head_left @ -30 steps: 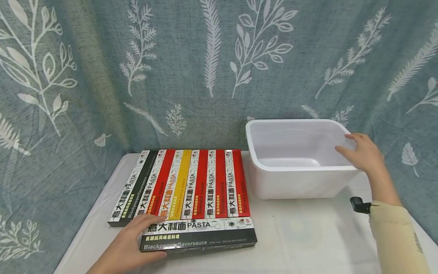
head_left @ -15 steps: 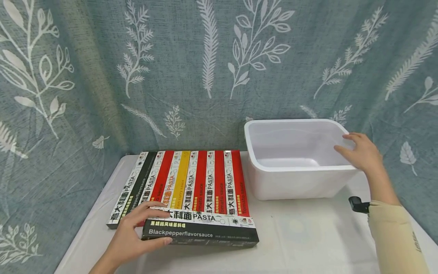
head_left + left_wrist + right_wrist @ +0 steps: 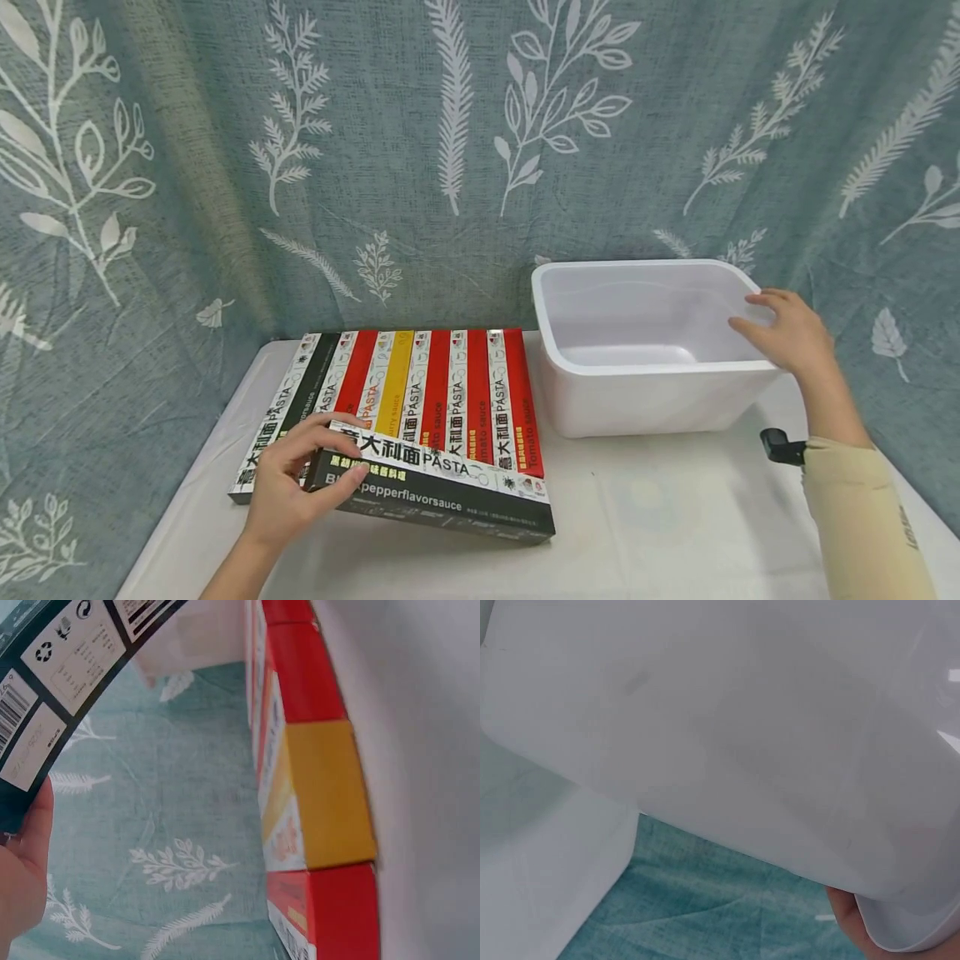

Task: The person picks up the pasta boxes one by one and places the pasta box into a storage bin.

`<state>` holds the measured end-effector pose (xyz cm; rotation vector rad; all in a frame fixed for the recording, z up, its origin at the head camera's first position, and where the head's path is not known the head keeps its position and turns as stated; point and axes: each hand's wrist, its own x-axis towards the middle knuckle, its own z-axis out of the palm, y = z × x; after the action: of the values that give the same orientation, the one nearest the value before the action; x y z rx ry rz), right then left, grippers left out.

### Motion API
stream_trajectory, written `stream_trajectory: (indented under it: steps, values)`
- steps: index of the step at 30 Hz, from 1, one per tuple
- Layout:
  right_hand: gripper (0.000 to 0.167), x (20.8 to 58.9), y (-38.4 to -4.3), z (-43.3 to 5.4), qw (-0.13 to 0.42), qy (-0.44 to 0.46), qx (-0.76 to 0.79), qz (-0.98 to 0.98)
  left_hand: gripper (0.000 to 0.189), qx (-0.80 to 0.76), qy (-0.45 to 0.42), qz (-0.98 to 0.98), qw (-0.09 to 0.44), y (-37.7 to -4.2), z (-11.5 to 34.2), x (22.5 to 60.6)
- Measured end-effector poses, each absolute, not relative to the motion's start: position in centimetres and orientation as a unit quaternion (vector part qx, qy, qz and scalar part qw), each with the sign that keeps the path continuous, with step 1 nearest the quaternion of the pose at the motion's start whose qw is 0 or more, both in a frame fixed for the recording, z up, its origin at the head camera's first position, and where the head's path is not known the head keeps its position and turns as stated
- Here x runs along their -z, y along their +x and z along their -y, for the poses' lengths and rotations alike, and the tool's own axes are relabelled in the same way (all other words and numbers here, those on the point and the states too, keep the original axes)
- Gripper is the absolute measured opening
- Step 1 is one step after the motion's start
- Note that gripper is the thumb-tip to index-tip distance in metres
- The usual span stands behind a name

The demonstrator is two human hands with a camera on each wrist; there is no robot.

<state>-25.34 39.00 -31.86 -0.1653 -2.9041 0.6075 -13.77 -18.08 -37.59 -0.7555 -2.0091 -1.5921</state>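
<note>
My left hand (image 3: pixel 288 475) grips the left end of a black and white pasta box (image 3: pixel 450 496), thumb on the front and fingers over the top. This black pepper sauce box is tilted, its left end raised and its right end lower. The left wrist view shows the box's underside labels, with part of the hand (image 3: pixel 26 870) at its end. At the right end of a white plastic bin (image 3: pixel 667 404), my right hand (image 3: pixel 798 337) holds the rim, thumb and fingers reaching over it. In the right wrist view the bin wall (image 3: pixel 705 712) hides most of that hand.
Several pasta boxes lie side by side behind the held one: a black one (image 3: pixel 315 375) leftmost, a yellow one (image 3: pixel 397 375), and red ones (image 3: pixel 517 367) up to the bin. A white cloth (image 3: pixel 615 533) covers the table. A patterned curtain (image 3: pixel 405 167) hangs behind.
My left hand has lifted the left end of the black pasta box off the table and tilted it. The right hand keeps its place on the bin rim.
</note>
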Motion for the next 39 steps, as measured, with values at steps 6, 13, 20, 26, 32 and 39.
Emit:
stream_trajectory:
  steps: [6,13,20,26,32,39]
  values:
    - [0.067,31.7,-25.3,-38.9,0.084,-0.053,-0.201,0.975,0.026,0.646,-0.27,0.667,0.255,-14.2,17.6,36.7]
    - [0.067,31.8,-25.2,-39.0,0.079,-0.051,-0.196,0.976,0.017,0.683,-0.268,0.602,0.316,-16.0,15.9,34.5]
    - [0.067,31.8,-25.0,-39.0,0.079,-0.048,-0.199,0.976,0.007,0.725,-0.266,0.54,0.336,-18.5,13.1,32.6]
    - [0.067,31.8,-25.0,-38.8,0.084,-0.051,-0.198,0.975,0.02,0.722,-0.256,0.528,0.365,-20.9,10.6,32.4]
    - [0.066,31.9,-25.1,-38.8,0.086,-0.057,-0.196,0.975,0.021,0.715,-0.255,0.54,0.364,-22.9,8.0,32.7]
    - [0.065,31.9,-25.2,-38.9,0.095,-0.056,-0.199,0.974,0.019,0.7,-0.257,0.572,0.343,-24.8,4.7,32.6]
